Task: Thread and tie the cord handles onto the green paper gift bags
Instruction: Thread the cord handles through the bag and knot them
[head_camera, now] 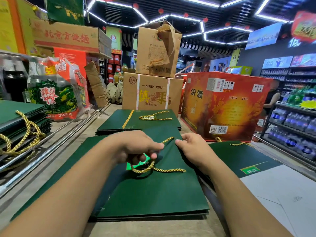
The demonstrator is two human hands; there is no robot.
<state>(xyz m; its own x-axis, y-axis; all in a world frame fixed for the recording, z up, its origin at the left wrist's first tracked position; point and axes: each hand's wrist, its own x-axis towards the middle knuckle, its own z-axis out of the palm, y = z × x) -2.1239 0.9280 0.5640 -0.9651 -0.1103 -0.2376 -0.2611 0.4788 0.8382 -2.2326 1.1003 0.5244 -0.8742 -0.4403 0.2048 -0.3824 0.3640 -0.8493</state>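
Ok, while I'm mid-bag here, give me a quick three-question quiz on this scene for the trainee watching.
1. True or false: the left hand pinches the gold cord.
2. Multiple choice: the red carton stands A) left of the green gift bag being worked on; B) ahead of it, to the right; C) on top of it.
3. Short answer: which hand grips that bag's top edge?

Key: 1 true; 2 B; 3 the right hand.
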